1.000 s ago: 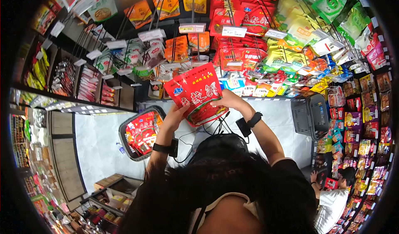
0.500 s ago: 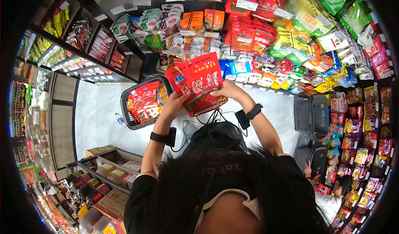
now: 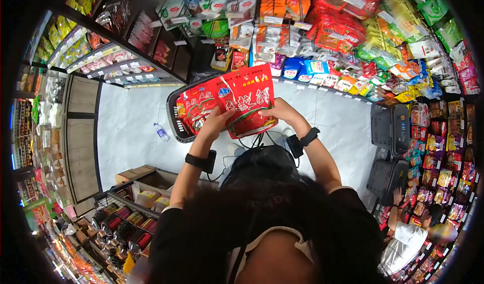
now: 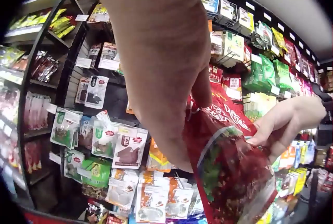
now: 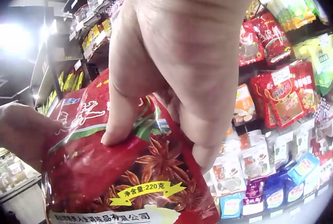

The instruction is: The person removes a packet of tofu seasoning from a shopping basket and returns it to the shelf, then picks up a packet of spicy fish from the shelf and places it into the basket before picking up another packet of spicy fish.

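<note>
A red seasoning bag (image 3: 248,100) with white and yellow lettering is held up in front of the body. My left hand (image 3: 216,123) grips its lower left side, thumb on the printed face. On the right edge, my right hand (image 3: 283,111) pinches it with the thumb in front. In the right wrist view, the lower part of the bag (image 5: 156,182) shows star anise and a yellow label. Partly behind the bag in the head view, a dark shopping basket (image 3: 174,127) on the floor holds several similar red bags (image 3: 194,110).
Racks of hanging packets (image 3: 335,34) rise ahead, with a shelf unit (image 3: 126,47) on the left. A water bottle (image 3: 161,131) lies on the floor near the basket. Stacked dark baskets (image 3: 388,130) stand right. A person in white (image 3: 406,246) is at the right-hand shelves.
The head view has turned, so the basket, bottle and racks appear farther right. Both hands keep hold of the red bag, which now overlaps the basket in view.
</note>
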The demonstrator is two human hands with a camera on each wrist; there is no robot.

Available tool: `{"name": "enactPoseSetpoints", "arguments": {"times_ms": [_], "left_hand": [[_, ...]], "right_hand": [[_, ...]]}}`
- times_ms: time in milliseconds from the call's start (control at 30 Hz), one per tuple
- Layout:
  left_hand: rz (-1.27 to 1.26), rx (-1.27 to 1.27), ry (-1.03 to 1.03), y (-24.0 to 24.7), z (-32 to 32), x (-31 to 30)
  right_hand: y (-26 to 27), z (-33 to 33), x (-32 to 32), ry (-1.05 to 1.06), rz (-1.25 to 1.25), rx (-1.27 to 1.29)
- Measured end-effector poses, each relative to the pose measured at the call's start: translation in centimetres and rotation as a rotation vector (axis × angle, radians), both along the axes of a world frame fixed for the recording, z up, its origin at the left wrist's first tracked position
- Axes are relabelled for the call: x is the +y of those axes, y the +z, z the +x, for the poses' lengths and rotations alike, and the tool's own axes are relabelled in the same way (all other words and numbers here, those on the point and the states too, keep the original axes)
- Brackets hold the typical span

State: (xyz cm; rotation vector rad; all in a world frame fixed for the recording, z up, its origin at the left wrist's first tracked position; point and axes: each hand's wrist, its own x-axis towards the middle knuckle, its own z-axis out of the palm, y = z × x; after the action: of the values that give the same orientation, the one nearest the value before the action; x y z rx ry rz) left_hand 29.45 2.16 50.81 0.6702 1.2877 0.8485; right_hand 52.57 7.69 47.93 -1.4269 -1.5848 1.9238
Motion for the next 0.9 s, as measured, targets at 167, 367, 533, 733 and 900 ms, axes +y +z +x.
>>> {"name": "enactPoseSetpoints", "arguments": {"times_ms": [167, 367, 533, 733, 900], "left_hand": [[-0.045, 0.042, -0.009, -2.6, -5.2, 0.0], [-0.053, -0.026, 0.054, -4.3, -7.1, 1.0], [-0.189, 0.104, 0.012, -5.7, -9.7, 3.6], [0.147, 0.489, -0.445, -11.9, -16.9, 5.4], [-0.240, 0.113, -0.211, -14.1, -20.9, 8.1]], "right_hand": [[-1.8, -4.9, -0.1, -0.024, -0.013, 0.082], [-4.0, -7.0, 2.5, 0.077, -0.116, 0.098], [-6.9, -9.5, 4.1, 0.089, -0.242, 0.069], [-10.8, -14.0, 5.1, -0.015, -0.347, 0.300], [-14.4, -19.3, 3.7, -0.164, -0.450, 0.354]]}}
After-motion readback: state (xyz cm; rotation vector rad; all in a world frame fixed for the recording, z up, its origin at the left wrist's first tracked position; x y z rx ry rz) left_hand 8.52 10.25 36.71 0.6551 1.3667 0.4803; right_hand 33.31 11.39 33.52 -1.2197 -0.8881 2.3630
